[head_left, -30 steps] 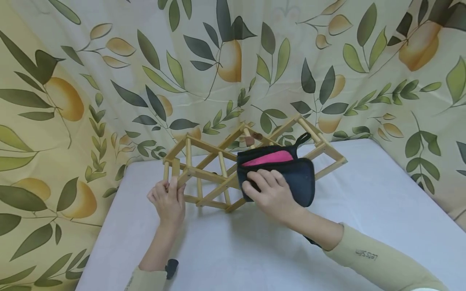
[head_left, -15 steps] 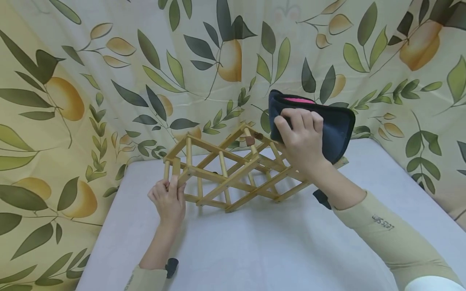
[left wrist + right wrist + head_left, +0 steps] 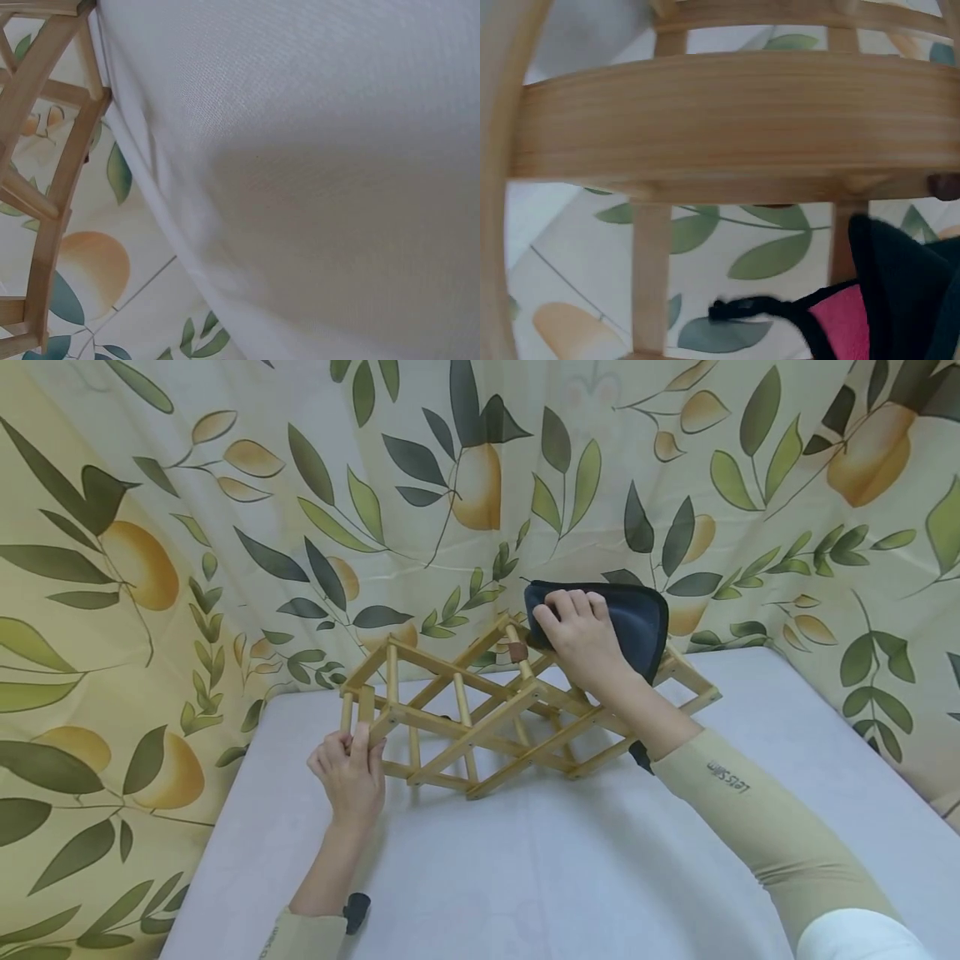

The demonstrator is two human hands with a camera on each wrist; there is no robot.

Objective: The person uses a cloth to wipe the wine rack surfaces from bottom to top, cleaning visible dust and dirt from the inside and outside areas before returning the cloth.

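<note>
A folding wooden lattice rack (image 3: 465,718) stands stretched out on the table. My left hand (image 3: 350,772) grips its left end, fingers around the wood near the corner. My right hand (image 3: 588,639) pinches a dark navy pouch (image 3: 637,618) with black edging over the rack's right part, near the back. In the right wrist view, the pouch's pink lining (image 3: 844,322) and black hanging loop (image 3: 754,306) show beside the rack's slats (image 3: 735,120). Whether the pouch touches the rack cannot be told. Neither hand shows in the wrist views; the left one shows rack slats (image 3: 64,172) and cloth.
A white cloth (image 3: 480,877) covers the table. Behind and on both sides hangs a curtain (image 3: 247,568) with printed leaves and fruit. A small brown piece (image 3: 518,652) sits on one of the rack's upper rods.
My right hand has lifted the pouch from in front of the rack up and right, then brought it back left and slightly down over the rack. The left hand has stayed put.
</note>
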